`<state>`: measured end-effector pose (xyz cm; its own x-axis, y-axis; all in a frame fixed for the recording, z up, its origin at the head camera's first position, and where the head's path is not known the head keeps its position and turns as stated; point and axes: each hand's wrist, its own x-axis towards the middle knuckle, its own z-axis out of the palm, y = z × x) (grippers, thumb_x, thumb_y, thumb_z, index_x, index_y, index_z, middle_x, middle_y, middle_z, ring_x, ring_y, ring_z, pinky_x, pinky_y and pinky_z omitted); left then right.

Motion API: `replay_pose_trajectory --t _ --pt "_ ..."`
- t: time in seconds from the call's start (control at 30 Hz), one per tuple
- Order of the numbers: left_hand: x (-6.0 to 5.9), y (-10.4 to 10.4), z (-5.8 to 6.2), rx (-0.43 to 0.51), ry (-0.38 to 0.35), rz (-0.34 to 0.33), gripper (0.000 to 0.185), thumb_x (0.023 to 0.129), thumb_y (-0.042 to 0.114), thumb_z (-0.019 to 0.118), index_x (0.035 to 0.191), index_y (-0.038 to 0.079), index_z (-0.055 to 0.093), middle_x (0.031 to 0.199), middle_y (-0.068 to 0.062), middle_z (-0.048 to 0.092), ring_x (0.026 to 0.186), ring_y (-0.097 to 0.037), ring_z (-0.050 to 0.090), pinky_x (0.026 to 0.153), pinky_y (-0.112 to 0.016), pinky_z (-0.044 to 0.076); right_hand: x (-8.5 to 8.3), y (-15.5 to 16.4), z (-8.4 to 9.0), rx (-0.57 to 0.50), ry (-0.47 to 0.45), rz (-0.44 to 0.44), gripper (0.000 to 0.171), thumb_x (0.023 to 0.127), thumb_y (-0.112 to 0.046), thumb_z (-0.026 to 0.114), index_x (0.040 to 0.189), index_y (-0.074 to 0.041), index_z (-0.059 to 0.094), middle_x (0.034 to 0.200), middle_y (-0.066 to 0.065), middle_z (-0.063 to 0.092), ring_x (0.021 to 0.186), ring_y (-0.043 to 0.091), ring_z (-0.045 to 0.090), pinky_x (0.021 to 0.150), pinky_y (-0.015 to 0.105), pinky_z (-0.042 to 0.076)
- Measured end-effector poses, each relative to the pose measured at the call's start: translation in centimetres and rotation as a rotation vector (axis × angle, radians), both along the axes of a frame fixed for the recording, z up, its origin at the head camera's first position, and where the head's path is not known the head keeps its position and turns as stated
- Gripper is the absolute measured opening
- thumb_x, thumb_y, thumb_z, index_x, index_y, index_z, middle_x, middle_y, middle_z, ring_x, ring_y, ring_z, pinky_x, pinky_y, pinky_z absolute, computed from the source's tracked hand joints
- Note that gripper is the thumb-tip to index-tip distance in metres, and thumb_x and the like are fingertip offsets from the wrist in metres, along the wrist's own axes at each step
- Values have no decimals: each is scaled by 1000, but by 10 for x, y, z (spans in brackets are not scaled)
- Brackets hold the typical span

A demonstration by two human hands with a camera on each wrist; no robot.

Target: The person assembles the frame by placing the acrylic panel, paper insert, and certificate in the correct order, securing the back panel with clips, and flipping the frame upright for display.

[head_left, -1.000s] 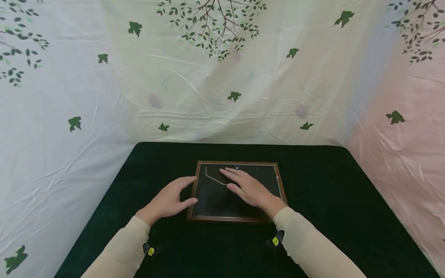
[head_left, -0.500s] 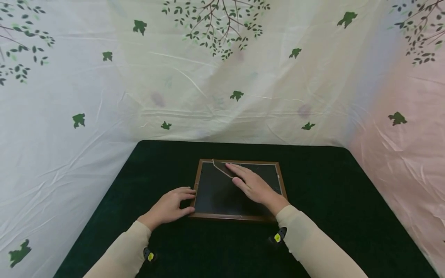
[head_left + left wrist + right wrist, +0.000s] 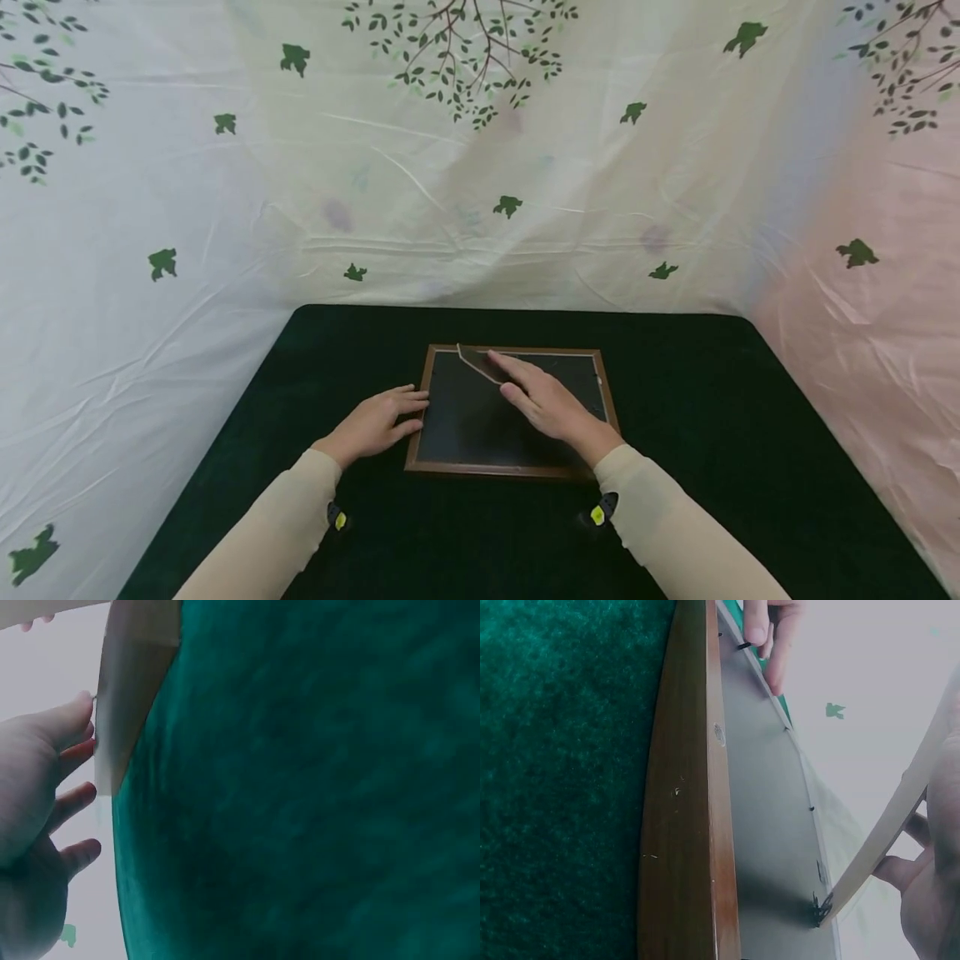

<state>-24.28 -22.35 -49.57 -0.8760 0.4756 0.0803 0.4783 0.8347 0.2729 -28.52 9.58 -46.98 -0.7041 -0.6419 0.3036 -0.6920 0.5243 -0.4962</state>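
Observation:
A brown wooden picture frame (image 3: 480, 468) lies on the dark green table, its black back facing up. My right hand (image 3: 551, 406) reaches over the back and holds the raised easel stand (image 3: 476, 364) between thumb and fingers. In the right wrist view that stand (image 3: 870, 862) tilts away from the backing at its hinge; the hand covers much of it. My left hand (image 3: 378, 423) rests its fingertips against the frame's left edge, fingers loosely extended. The left wrist view has these fingers (image 3: 79, 799) spread beside the frame's side (image 3: 124, 712).
The dark green cloth-covered table (image 3: 690, 392) extends around the frame. Behind and beside it hangs a pale curtain (image 3: 420, 192) with printed leaves and branches. Small dark metal tabs (image 3: 811, 808) line the frame's inner edge.
The easel stand has tilted up from the backing with my right hand. My left hand has come from just left of the frame onto its left edge, shifting down and then up along it.

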Motion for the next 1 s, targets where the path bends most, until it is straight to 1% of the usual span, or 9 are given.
replay_pose_trajectory --t 0.1,0.27,0.37,0.53,0.7,0.77,0.93,1.0 --pt "-5 -4 -1 -23 -13 -13 46 94 37 61 135 16 58 147 -1 45 139 -26 34 108 -49 34 1 -1 0 4 -3 1 54 103 -41 39 153 -35 21 154 -2 32 138 24 34 108 51 32" --pt "-9 -6 -1 -24 -8 -33 46 93 38 62 134 17 59 148 -2 43 139 -28 33 107 -50 33 2 0 1 -5 -11 -2 55 103 -39 41 153 -34 21 154 -2 33 138 24 34 109 50 31" --pt "-10 -5 1 -35 -24 -18 46 93 38 62 134 18 59 148 -2 43 139 -27 33 108 -50 32 2 0 1 -6 -13 6 55 103 -40 41 153 -34 20 155 -3 31 139 22 33 110 49 30" --pt "-12 -5 4 -38 -64 -2 46 92 39 63 134 19 59 148 -1 42 140 -28 31 108 -51 31 1 -1 1 -8 -27 11 56 102 -46 38 154 -34 19 155 -3 30 139 22 32 110 49 29" --pt "-12 -6 5 -28 -85 7 47 91 40 64 133 20 59 148 0 42 140 -28 31 108 -52 31 2 -2 0 -15 -25 15 56 103 -34 45 154 -30 21 155 0 32 139 24 33 110 50 30" --pt "-12 -5 6 -29 -95 15 47 91 40 65 133 20 59 149 0 42 140 -29 31 108 -52 31 2 -2 -1 -16 -17 17 56 103 -33 45 154 -29 21 154 2 32 139 25 33 110 51 30" --pt "-12 -2 8 -47 -113 44 47 90 40 66 132 21 60 148 0 42 139 -30 32 108 -52 31 2 -2 -1 -8 -8 18 57 103 -45 37 154 -29 21 155 4 32 139 25 32 110 50 29" --pt "-13 1 10 -60 -116 53 46 89 39 67 131 21 61 148 0 43 138 -31 33 108 -52 32 3 -1 -1 -11 -10 16 57 102 -48 36 154 -28 21 155 4 32 139 25 33 110 50 29"
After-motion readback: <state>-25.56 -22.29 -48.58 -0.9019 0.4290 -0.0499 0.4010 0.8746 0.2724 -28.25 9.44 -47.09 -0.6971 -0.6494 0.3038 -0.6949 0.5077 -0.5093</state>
